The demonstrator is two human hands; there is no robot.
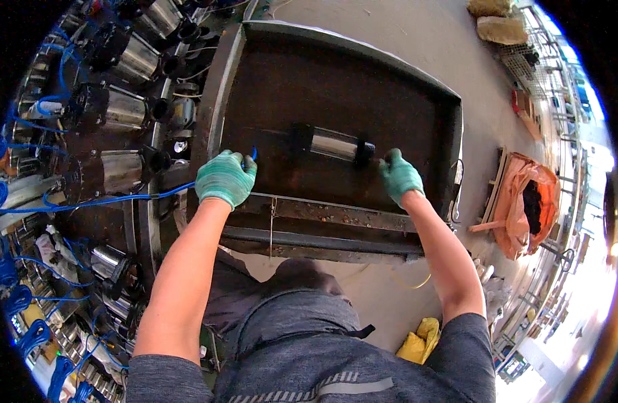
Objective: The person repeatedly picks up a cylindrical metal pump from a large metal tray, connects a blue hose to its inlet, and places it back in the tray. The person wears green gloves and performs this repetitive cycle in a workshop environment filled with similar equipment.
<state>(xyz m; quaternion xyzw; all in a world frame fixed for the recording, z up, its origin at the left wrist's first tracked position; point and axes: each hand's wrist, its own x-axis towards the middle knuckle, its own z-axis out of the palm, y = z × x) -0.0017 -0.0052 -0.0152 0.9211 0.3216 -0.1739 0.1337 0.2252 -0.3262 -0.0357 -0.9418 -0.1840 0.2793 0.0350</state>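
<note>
My left hand [226, 180], in a green glove, is closed around a blue cable [162, 193]. The cable's short end sticks up past my fingers, and its length runs off to the left. A steel cylinder with black ends, like a pump body [334, 144], lies on its side in a dark metal tray [282, 80]. My right hand [401, 178], gloved the same, is just right of the cylinder's black end and apart from it. Its fingers are curled together, with a small dark spot at their tips that I cannot make out.
Several similar steel pump bodies [124, 171] with blue cables crowd the left side. An orange sack [517, 201] stands on the floor at right, and a yellow bag [420, 339] lies near my right arm. Raised rims [363, 46] bound the tray.
</note>
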